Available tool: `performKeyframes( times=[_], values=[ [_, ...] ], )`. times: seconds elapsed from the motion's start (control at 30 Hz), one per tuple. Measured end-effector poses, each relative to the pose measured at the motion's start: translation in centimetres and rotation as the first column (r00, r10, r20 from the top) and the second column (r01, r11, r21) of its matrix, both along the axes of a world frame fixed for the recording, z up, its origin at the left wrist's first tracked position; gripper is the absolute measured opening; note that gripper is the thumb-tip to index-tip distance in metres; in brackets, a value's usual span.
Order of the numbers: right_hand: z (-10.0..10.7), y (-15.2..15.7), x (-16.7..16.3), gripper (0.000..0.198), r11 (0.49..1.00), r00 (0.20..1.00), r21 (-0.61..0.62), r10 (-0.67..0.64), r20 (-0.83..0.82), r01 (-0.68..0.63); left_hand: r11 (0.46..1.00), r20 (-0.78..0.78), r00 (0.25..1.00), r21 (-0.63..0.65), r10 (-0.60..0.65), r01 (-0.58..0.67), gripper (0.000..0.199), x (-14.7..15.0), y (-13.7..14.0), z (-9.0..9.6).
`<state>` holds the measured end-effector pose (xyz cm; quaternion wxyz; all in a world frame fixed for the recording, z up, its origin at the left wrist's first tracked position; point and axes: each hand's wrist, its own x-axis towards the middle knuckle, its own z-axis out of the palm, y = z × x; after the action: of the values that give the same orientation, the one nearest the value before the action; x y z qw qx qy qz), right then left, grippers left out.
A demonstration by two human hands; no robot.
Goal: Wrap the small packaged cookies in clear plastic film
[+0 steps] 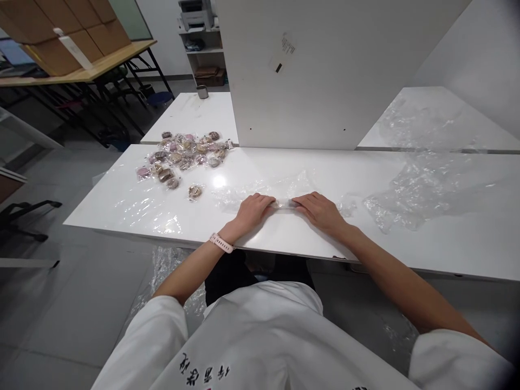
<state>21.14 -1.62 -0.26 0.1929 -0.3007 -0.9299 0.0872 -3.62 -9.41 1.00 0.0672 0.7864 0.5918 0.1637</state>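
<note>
A clear plastic sheet (268,187) lies crumpled on the white table, its near edge bunched into a roll. My left hand (254,210) has its fingers curled over the left part of this roll. A short way to the right, my right hand (319,211) grips the same roll with bent fingers. Between the hands a stretch of the rolled plastic shows; what lies under the fingers, if anything, is hidden. Left of my left hand sits one small brown item wrapped in clear plastic (195,191).
Several wrapped round pieces (184,154), pink, brown and tan, form a pile at the table's back left. More loose clear plastic (418,189) covers the right side. A white upright panel (309,81) borders the table (122,179) behind. Plastic film (162,271) hangs by the front edge.
</note>
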Motion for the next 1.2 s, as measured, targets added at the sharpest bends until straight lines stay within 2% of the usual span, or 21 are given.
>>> performKeyframes(
  times=[0.1,0.17,0.27,0.33,0.4,0.47,0.53,0.57,0.6,0.63,0.7,0.77,0.8,0.83,0.9,0.97,1.0,1.03,1.1,1.17,1.2],
  values=[
    [1.2,2.0,-1.0,0.039,0.974,0.984,-0.17,-0.13,0.119,0.15,0.978,0.043,0.985,-0.136,0.166,-0.159,0.026,-0.9,2.7,1.1],
    [1.8,3.2,-1.8,0.036,0.952,0.964,-0.176,-0.225,0.144,0.249,0.965,0.016,0.967,-0.064,0.255,-0.254,0.023,-0.9,4.0,1.5],
    [1.4,3.7,-2.6,0.027,0.961,0.962,0.049,-0.273,0.03,0.271,0.942,-0.033,0.96,0.206,0.277,-0.264,0.017,0.2,4.0,1.4],
    [0.4,3.2,-2.8,0.027,0.965,0.981,0.181,-0.191,-0.019,0.191,0.95,-0.085,0.974,0.255,0.209,-0.181,0.032,1.1,2.9,0.8],
    [-0.7,2.3,-2.8,0.028,0.969,0.995,0.224,-0.099,-0.033,0.104,0.977,-0.129,0.977,0.151,0.172,-0.152,0.047,1.5,1.8,0.5],
    [-1.5,1.6,-2.5,0.031,0.973,0.997,0.222,-0.055,-0.049,0.064,0.976,-0.105,0.97,0.019,0.219,-0.218,0.055,1.3,0.7,0.6],
    [-1.8,1.2,-2.3,0.032,0.976,0.996,0.205,-0.062,-0.066,0.075,0.945,0.061,0.943,-0.035,0.327,-0.325,0.051,0.8,-0.6,1.4],
    [-1.8,1.1,-2.2,0.032,0.978,0.995,0.192,-0.07,-0.071,0.082,0.926,0.212,0.901,-0.058,0.377,-0.374,0.046,0.6,-1.3,1.9],
    [-1.8,1.1,-2.2,0.032,0.98,0.994,0.178,-0.076,-0.073,0.088,0.906,0.395,0.818,-0.116,0.418,-0.407,0.04,0.4,-2.1,2.5],
    [-1.7,1.2,-2.3,0.032,0.982,0.994,0.165,-0.079,-0.076,0.091,0.885,0.577,0.676,-0.227,0.458,-0.406,0.034,0.3,-2.9,3.0],
    [-1.7,1.3,-2.4,0.032,0.984,0.993,0.15,-0.084,-0.084,0.096,0.814,0.779,0.248,-0.523,0.577,-0.252,0.026,0.1,-3.9,3.9],
    [-1.8,1.3,-2.6,0.033,0.982,0.991,0.152,-0.099,-0.085,0.111,0.724,0.719,-0.152,-0.69,0.678,-0.031,0.018,-0.4,-3.7,4.3],
    [-1.9,1.3,-2.7,0.034,0.98,0.991,0.158,-0.107,-0.08,0.119,0.701,0.666,-0.286,-0.713,0.689,0.028,0.011,-0.7,-3.1,4.4],
    [-2.0,1.3,-2.7,0.035,0.978,0.991,0.168,-0.113,-0.072,0.124,0.695,0.632,-0.376,-0.717,0.678,0.048,0.005,-1.0,-2.2,4.4],
    [-2.1,1.1,-2.8,0.037,0.974,0.991,0.185,-0.119,-0.054,0.127,0.707,0.628,-0.449,-0.707,0.636,0.013,0.006,-1.5,0.1,4.1],
    [-2.1,1.0,-2.8,0.038,0.973,0.992,0.195,-0.116,-0.041,0.122,0.744,0.712,-0.385,-0.662,0.588,-0.087,0.004,-1.2,2.2,3.6],
    [-2.1,0.9,-2.8,0.039,0.973,0.993,0.197,-0.113,-0.038,0.118,0.776,0.776,-0.296,-0.613,0.556,-0.15,0.006,-0.7,2.9,3.3],
    [-2.1,0.9,-2.8,0.04,0.973,0.993,0.199,-0.111,-0.035,0.116,0.816,0.841,-0.161,-0.54,0.516,-0.207,0.014,0.0,3.5,2.9],
    [-2.2,1.0,-2.8,0.04,0.971,0.992,0.203,-0.119,-0.027,0.122,0.906,0.88,0.246,-0.352,0.406,-0.236,0.03,1.8,4.0,2.1],
    [-2.2,1.3,-3.0,0.036,0.969,0.99,0.202,-0.141,-0.01,0.14,0.964,0.687,0.677,-0.216,0.263,-0.155,0.042,3.7,4.0,1.3],
    [-2.2,1.4,-3.1,0.034,0.97,0.989,0.195,-0.15,0.001,0.147,0.976,0.522,0.831,-0.186,0.193,-0.11,0.047,4.4,3.9,0.9]
  ],
)
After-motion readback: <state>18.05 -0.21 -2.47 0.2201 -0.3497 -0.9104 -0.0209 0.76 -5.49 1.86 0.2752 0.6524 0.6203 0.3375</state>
